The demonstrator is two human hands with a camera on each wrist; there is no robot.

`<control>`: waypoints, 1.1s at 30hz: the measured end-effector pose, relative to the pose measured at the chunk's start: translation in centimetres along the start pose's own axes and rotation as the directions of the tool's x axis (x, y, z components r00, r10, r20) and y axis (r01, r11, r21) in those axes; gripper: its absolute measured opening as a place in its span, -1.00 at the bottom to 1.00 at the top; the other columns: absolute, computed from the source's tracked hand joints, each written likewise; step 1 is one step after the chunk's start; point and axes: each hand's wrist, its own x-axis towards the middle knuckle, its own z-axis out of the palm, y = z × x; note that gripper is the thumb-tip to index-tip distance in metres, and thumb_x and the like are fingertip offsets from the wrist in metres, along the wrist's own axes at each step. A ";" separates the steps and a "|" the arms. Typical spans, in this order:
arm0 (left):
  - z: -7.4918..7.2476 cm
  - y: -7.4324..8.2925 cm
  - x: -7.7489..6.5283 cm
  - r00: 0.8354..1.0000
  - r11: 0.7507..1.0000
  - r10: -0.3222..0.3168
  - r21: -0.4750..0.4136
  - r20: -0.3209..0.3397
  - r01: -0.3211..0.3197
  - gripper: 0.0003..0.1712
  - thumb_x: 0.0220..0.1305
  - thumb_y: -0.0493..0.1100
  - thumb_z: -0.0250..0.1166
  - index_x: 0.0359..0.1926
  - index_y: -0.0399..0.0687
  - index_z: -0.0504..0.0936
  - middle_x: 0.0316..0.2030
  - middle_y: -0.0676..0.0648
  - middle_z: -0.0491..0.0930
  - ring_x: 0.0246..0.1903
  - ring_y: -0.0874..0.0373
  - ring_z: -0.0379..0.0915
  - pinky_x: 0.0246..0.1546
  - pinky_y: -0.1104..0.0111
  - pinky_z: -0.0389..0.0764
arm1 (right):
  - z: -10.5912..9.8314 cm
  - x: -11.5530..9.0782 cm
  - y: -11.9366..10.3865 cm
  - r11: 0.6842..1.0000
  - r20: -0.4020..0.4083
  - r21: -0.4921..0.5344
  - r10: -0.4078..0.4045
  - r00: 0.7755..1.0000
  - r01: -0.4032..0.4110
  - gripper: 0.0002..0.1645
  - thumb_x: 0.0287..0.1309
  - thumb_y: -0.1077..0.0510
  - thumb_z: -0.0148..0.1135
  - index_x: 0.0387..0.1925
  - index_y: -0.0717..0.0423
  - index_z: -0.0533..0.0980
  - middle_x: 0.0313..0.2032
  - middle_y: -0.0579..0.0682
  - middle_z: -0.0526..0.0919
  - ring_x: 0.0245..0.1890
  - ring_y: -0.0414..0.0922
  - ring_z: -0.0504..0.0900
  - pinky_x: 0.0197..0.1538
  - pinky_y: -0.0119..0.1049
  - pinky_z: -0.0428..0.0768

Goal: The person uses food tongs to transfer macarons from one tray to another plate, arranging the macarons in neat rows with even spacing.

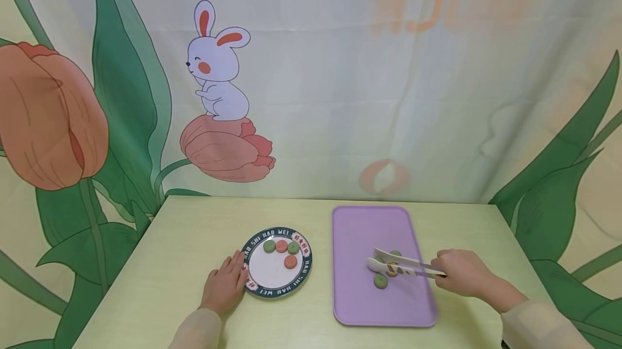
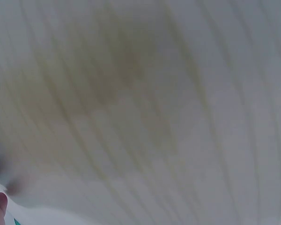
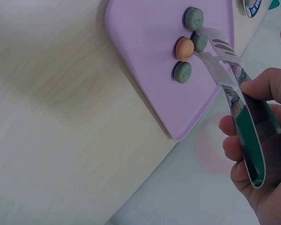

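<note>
Purple tray (image 1: pixel 359 306): positioned at the lower right of centre in the head view, on the pale table (image 1: pixel 194 246). Three green macarons (image 3: pixel 182 72) and one orange macaron (image 3: pixel 184 49) lie on it, grouped towards its right side. The right hand (image 1: pixel 461 272), at the lower right, grips the tongs (image 3: pixel 249 140) with fingers and thumb closed round the arms. The tong tips stand apart at the middle green macaron; whether they clasp it cannot be told. The plate (image 1: pixel 272 273), left of the tray, carries two green and two reddish macarons (image 1: pixel 290 261) in its upper part. The left hand (image 1: pixel 225 284), fingers extended, touches the plate's left rim. A printed curtain (image 1: pixel 316 68) fills the upper frame.
</note>
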 end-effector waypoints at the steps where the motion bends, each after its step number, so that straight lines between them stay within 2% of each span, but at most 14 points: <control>1: 0.0 0.0 0.0 1.000 1.000 0.001 0.000 0.000 -0.001 -0.39 0.31 0.07 -0.16 0.30 -0.11 0.14 0.29 -0.11 0.15 0.24 -0.12 0.11 0.08 -0.04 0.26 | 0.0 0.0 0.0 1.000 -0.001 0.001 0.000 1.000 0.000 -0.75 -0.23 0.22 0.18 -0.77 -0.11 0.33 -0.72 -0.26 0.23 -0.71 -0.33 0.10 -0.68 -0.48 0.08; 15: 0.0 0.1 0.0 1.000 1.000 -0.008 0.003 0.021 0.008 -0.38 0.31 0.08 -0.17 0.30 -0.11 0.12 0.30 -0.11 0.13 0.25 -0.12 0.09 0.09 -0.04 0.25 | 0.0 0.0 -0.1 0.999 -0.030 -0.019 -0.033 0.999 0.032 -0.77 -0.24 0.24 0.19 -0.77 -0.09 0.35 -0.73 -0.25 0.23 -0.72 -0.34 0.09 -0.68 -0.49 0.08; 33: -0.2 0.1 0.0 1.000 1.000 -0.003 0.008 0.022 0.002 -0.38 0.31 0.08 -0.16 0.30 -0.10 0.12 0.30 -0.10 0.12 0.25 -0.11 0.08 0.10 -0.05 0.24 | -0.9 0.5 0.0 0.998 -0.063 -0.043 -0.048 0.997 0.045 -0.79 -0.25 0.24 0.18 -0.76 -0.06 0.36 -0.73 -0.24 0.25 -0.73 -0.34 0.12 -0.70 -0.50 0.10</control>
